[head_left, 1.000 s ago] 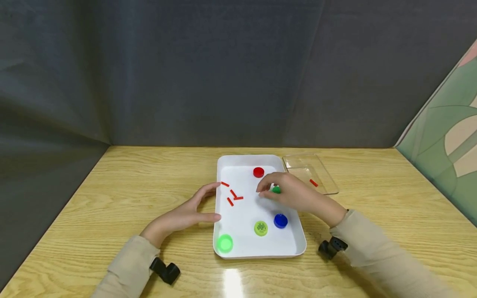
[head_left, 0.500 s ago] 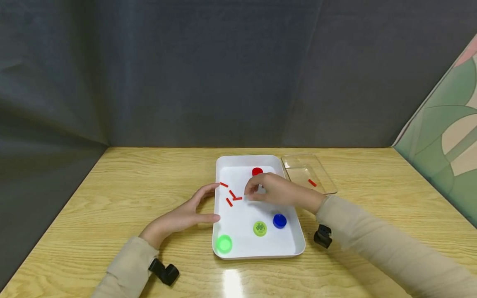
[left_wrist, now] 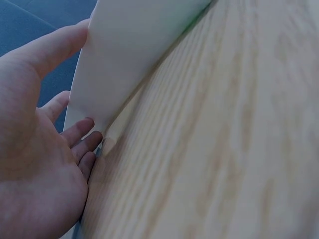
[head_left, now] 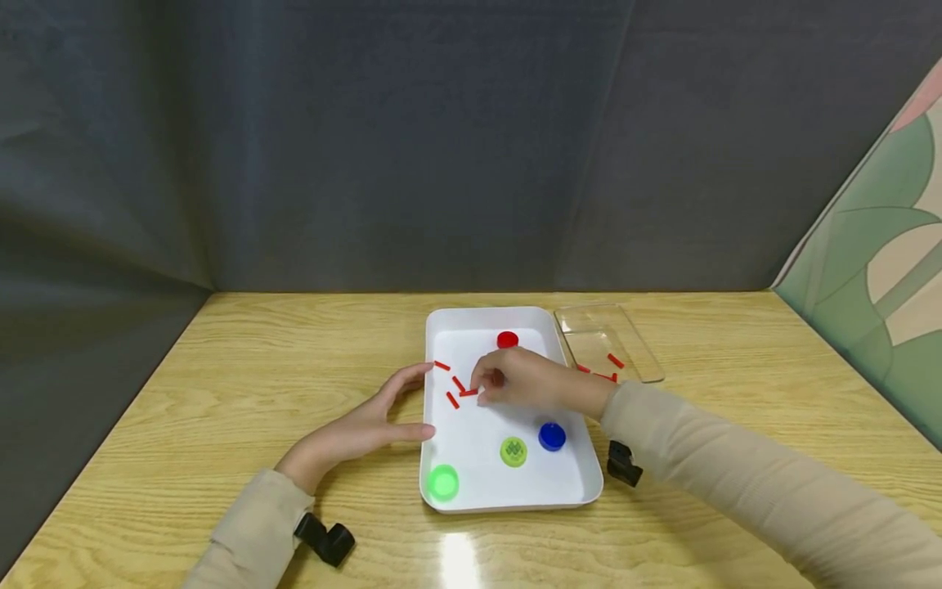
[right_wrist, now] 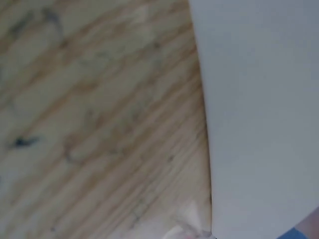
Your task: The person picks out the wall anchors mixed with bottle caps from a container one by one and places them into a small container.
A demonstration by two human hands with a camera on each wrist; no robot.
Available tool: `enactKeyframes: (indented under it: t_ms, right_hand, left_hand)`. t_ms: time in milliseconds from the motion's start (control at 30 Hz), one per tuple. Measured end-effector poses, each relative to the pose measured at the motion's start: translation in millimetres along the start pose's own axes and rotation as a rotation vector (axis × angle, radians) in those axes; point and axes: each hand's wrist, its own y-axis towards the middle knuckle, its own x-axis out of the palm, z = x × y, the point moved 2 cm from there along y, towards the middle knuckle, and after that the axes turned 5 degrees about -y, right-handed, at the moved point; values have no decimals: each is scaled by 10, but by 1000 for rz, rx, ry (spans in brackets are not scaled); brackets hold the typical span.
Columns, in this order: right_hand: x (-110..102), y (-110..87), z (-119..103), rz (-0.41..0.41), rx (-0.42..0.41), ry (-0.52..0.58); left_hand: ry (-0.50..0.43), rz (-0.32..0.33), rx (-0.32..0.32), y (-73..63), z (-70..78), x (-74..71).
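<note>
Position change: the right hand (head_left: 518, 378) has travelled leftward across the white tray (head_left: 474, 458). Its fingertips, which stood short of the nearest red stick (head_left: 468, 393) half a second ago, now meet that stick's right end. Thumb and fingers are curled close together; whether they are clamped on the stick cannot be told. Three other red sticks (head_left: 452, 400) lie beside it on the tray floor.

Visibility change: the shift of the arm has uncovered further red pieces (head_left: 605, 377) in the clear box (head_left: 589, 342), at the right of the tray.

Unchanged: the left hand (head_left: 364, 423) rests against the tray's left wall, thumb and fingers spread apart.

Effect: the nearest stick appears to be within reach of a pinch; lifting has not begun.
</note>
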Motion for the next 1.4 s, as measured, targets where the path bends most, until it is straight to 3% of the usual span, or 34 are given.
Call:
enactKeyframes:
  t_ms: [300,667,1400]
  right_hand:
    - [62,62,-5,-20,84,-25]
    - [70,52,-24,21,32,-80]
    - [-21,3,-22,-33,53,-82]
  left_hand:
    - [-2,-1,-4,5,-11,2]
    - [7,-1,0,3,-27,-5]
    - [9,4,-5,9,-33,-11]
